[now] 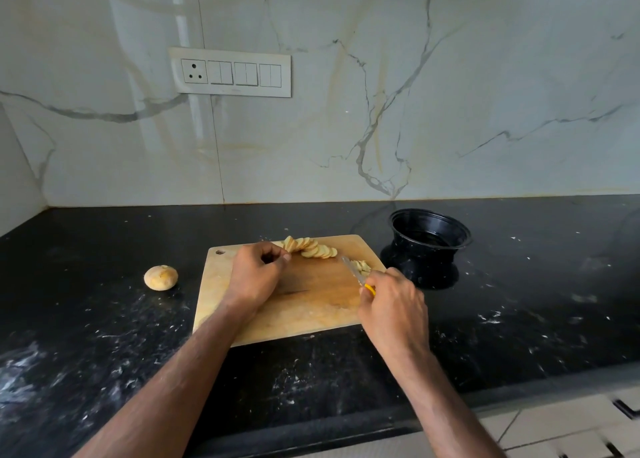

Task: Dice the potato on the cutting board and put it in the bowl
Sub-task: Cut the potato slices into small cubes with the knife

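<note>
Yellow knife handle shows just at the top of the right hand [391,305], right of frame centre; the fingers are curled round it, and the knife [355,272] blade slants up and left toward a small heap of cut potato pieces [362,266] near the right edge of the cutting board [311,302]. Blade tip sits just beside that heap; whether it touches, I cannot tell.

Left hand [256,274], centre of frame, rests on the board with fingers curled in, fingertips touching the left end of a fanned row of potato slices [310,249]. It seems to pinch or steady the end slice, but the grip is too small to read for certain. The two hands are apart, bare wood between them.

Slices run in an overlapping arc along the board's far edge. Black bowl [429,239] stands on the dark counter [104,336] just right of the board, upper right of the hands; no potato visible inside it. A potato end piece [161,277] lies on the counter, left of the board. Marble wall with switch plate [230,72] at upper left.

Judgement: slicing looks done, dicing barely begun, nothing bowled yet. Next move likely calls for gathering a few slices flat under the left fingertips, knuckles clear, and cutting across in strips, then crosswise.
</note>
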Motion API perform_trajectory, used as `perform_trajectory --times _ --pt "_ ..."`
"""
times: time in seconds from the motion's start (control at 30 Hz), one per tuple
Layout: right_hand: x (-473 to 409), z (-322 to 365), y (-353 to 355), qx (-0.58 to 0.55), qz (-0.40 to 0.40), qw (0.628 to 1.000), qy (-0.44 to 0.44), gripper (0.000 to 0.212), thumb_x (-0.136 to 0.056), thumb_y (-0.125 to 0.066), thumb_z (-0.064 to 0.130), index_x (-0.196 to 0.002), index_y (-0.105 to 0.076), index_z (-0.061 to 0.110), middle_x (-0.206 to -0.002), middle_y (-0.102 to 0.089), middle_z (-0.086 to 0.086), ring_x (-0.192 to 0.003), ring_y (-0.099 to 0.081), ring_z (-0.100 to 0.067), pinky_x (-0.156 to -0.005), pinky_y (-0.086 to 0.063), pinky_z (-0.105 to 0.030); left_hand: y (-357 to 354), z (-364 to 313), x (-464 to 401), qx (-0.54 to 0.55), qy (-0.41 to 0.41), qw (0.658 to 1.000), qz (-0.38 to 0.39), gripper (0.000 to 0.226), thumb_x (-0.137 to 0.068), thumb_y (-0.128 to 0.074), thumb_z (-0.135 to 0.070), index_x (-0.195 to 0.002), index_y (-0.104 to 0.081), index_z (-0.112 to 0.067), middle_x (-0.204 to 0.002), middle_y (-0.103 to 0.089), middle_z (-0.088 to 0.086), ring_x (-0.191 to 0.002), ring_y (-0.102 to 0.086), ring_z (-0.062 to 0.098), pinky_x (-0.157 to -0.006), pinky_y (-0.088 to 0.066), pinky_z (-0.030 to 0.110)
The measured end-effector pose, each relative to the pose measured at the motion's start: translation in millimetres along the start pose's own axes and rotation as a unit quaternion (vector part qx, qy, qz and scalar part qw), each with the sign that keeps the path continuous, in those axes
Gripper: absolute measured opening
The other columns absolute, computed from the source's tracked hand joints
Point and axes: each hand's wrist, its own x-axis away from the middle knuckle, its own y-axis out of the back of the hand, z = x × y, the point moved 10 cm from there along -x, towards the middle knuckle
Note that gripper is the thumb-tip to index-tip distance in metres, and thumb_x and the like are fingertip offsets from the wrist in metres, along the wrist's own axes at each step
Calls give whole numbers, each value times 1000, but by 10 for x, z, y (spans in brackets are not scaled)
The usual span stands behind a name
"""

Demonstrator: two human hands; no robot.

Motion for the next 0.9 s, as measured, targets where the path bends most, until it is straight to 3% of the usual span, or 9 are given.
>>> perform_trajectory --times 0.17,0.33,0.6,0.73,0.9 --pt "75 84 -78 -6 16 999 27 16 -93 -68 31 -106 -74 25 -102 -67 8 -86 -68 -16 -70 -54 -31 6 -4 3 -9 -7 1000 0 14 -94 -71 -17 -83 -76 -22 -75 -71 -4 -70 -62 8 -56 -45 14" --pt "26 -114 4 16 -1 1000 -17 15 -94 -68 30 -106 -74 24 -96 -65 5 -83 -68 -18 -66 -55 -32 -14 -27 11 -18 -16 1000 9 12 -94 -71 -17 -85 -77 -22 -76 -71 -3 -72 -63 11 -57 -46 16" --pt "50 -44 -38 11 1 1000 7 14 -94 -65 31 -99 -75 23 -98 -65 6 -80 -67 -19 -61 -44 -29 -42 -40 17 -21 -17 999 18 10 -94 -71 -18 -87 -76 -23 -78 -71 -4 -74 -64 12 -58 -46 15" --pt "61 -14 -81 19 16 999 20 19 -96 -63 33 -107 -74 23 -105 -65 8 -85 -68 -17 -66 -50 -30 -43 -36 2 -30 -24 999 13 11 -94 -71 -18 -86 -76 -23 -78 -71 -4 -73 -64 9 -56 -45 12" --pt "41 113 -13 -7 -17 999 44 18 -94 -66 32 -108 -74 22 -100 -66 7 -82 -67 -15 -66 -50 -27 136 -56 -46 -56 -41 997 -39 12 -92 -71 -13 -85 -76 -21 -79 -70 -7 -75 -63 7 -63 -46 16"
